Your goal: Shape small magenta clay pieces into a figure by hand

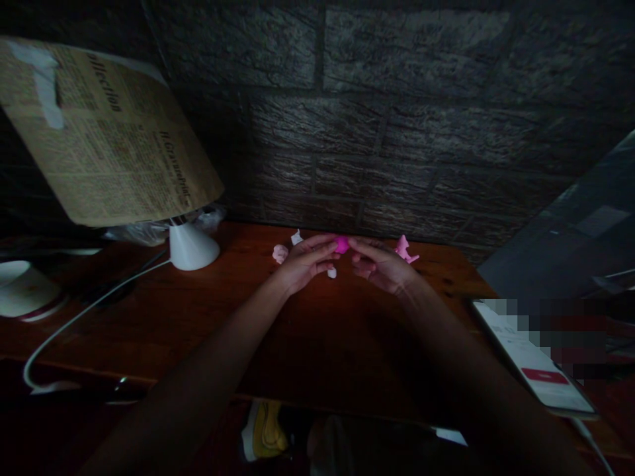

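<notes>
A small bright pink lump, perhaps clay [342, 245], is pinched between my two hands above the back of the wooden table [317, 330]. My left hand [308, 260] grips its left side with thumb and fingers. From the other side, my right hand [380, 263] holds it with its fingertips. Below the lump lies a small white piece [332, 272]. To the left of my left hand sit a pale pink crumpled lump [280, 254] and a white scrap [296, 237]. A pink pointed figure [404, 248] stands just beyond my right hand.
A lamp with a newsprint shade [124, 139] and white base [192, 248] stands on the left, its white cord [94, 297] trailing forward. A white cup [22, 287] is at the far left. A lit tablet or phone [536, 360] lies right. A brick-patterned wall [347, 119] rises behind.
</notes>
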A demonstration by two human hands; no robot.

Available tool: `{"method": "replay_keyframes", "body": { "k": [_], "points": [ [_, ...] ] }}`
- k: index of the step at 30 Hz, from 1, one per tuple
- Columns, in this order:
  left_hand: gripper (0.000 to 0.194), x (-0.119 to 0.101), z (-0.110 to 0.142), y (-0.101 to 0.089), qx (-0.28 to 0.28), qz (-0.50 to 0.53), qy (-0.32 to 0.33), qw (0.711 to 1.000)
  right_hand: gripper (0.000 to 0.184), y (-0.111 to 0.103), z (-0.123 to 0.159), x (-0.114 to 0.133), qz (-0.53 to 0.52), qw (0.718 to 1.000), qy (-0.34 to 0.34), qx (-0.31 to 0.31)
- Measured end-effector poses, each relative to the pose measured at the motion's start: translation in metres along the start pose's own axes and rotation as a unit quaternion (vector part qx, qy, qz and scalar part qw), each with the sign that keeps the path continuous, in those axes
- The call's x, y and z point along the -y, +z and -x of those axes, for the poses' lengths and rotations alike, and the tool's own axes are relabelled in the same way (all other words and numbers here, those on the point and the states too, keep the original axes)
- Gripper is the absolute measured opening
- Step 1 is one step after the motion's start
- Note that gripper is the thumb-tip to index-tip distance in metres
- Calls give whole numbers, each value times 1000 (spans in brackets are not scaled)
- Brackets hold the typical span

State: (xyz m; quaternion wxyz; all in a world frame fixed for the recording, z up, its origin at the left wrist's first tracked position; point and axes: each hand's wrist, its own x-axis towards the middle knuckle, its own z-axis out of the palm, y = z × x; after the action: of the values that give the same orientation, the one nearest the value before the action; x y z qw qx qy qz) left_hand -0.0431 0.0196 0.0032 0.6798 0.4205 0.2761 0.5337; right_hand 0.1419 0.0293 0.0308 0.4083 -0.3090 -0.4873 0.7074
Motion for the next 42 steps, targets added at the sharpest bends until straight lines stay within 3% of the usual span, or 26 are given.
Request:
{"method": "replay_keyframes", "body": {
  "k": [4,8,12,16,19,23,25,30,34,37,42],
  "points": [
    [28,-1,0,-1,-3,8,15,1000,33,-2,-2,-1,5,1000,10,-18],
    [19,0,-2,-1,-24,26,-2,999,31,-5,-4,-2,82,994,-59,-38],
    [13,0,-3,0,-56,21,-29,998,29,-8,-5,-2,198,970,-129,-50],
    [9,1,-3,2,-55,20,-28,998,28,-6,-4,-5,288,942,-169,-11],
    [9,2,-3,3,-66,48,-27,996,26,-3,-2,-6,312,931,-191,0],
    [11,0,-5,2,-78,114,-28,990,29,-7,-4,-6,327,918,-216,-55],
    [11,-2,-5,1,-82,141,-23,986,30,-12,-6,-9,361,908,-208,-45],
    [16,-6,-4,-3,-58,144,0,988,37,-14,-9,-28,549,822,-151,4],
    [26,-4,-3,-7,-33,121,-1,992,19,-8,-8,-36,599,788,-133,49],
    [27,-3,-4,-8,-30,108,2,994,12,-11,-10,-35,587,796,-145,38],
    [21,-3,-5,-7,-49,101,1,994,12,-25,-14,-27,475,863,-170,9]
  ]
}}
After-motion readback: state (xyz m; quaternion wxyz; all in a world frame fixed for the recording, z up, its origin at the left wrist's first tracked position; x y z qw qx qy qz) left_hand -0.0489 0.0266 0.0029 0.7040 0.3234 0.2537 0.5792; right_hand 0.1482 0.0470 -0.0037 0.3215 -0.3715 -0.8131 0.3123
